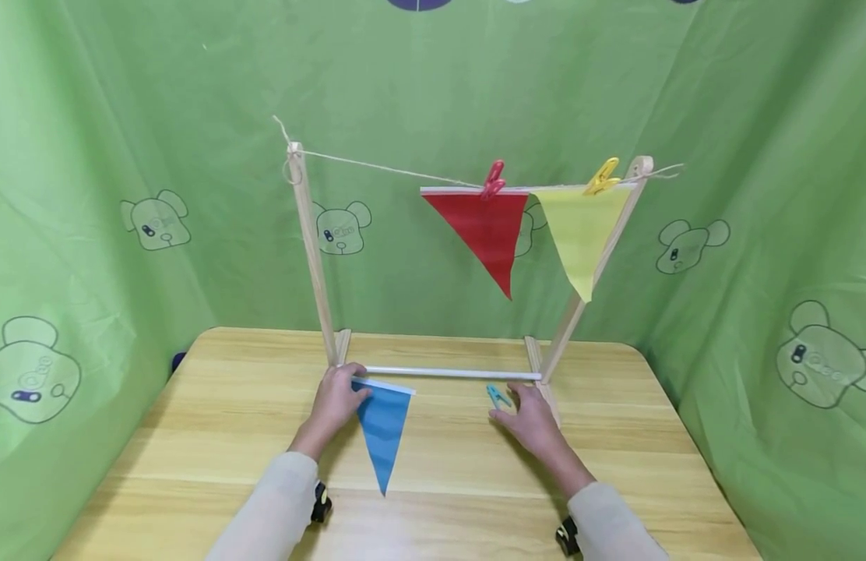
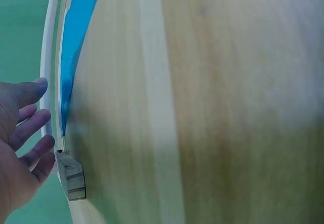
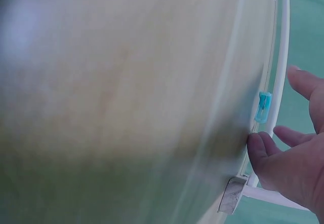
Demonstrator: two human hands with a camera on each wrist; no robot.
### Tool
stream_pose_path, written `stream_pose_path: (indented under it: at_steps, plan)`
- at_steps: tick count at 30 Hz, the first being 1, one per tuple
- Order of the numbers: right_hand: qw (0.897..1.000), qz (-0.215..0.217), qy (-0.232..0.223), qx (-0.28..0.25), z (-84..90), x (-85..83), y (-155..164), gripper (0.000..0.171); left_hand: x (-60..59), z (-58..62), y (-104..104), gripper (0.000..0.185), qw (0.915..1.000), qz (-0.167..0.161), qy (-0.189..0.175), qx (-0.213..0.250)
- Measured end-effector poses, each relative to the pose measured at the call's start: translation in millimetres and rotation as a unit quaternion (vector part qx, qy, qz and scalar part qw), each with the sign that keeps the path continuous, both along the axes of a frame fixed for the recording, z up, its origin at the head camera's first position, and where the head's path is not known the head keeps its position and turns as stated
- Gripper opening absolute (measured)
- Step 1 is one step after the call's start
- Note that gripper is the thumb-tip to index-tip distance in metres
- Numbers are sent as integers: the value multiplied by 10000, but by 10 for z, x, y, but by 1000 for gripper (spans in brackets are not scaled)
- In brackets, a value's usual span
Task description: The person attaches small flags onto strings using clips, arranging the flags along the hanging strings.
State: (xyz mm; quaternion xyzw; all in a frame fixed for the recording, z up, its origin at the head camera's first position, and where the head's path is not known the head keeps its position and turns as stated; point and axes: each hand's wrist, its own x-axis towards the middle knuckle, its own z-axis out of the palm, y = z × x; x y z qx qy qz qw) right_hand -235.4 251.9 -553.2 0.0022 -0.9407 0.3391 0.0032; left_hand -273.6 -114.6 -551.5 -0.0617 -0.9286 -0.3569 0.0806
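Sleeves: two, pale, at the table's [image 1: 195,436] near edge, a dark wrist mount under each.
Left hand [image 1: 337,399]: fingers straight and slightly spread, holding nothing; fingertips on the top left corner of the blue pennant [image 1: 382,432].
Blue pennant: one, flat on the table, white-edged top toward the far edge, point toward the near edge.
Right hand [image 1: 533,418]: open, fingers relaxed, gripping nothing; just beside the blue clothespin [image 1: 498,396]; contact cannot be told.
Blue clothespin: one, on the table, just inside the white crossbar [image 1: 452,373].
Wooden frame [image 1: 314,257]: one, two uprights near the far edge, string [image 1: 384,167] between their tops.
Hung pennants: two, red pennant [image 1: 485,230] and yellow pennant [image 1: 582,234], side by side toward the right upright.
Clothespins on string: two, red clothespin [image 1: 494,179] and yellow clothespin [image 1: 602,176].
Containers: none in view.
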Motion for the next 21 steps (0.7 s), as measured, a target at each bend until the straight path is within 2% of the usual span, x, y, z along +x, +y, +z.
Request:
stream_pose_path:
  at_steps: [11,15,21]
  plan:
    - [9996,148,9,258,-42,-43,52,75,-24,-36,-13,37,9991,-124,113,-399]
    - [9995,162,57,267,-60,-46,53,68,-24,-65,-12,40,9976,-161,188,-653]
    - [9994,158,181,258,-101,-50,46,56,-10,-112,-18,43,9967,-175,197,-767]
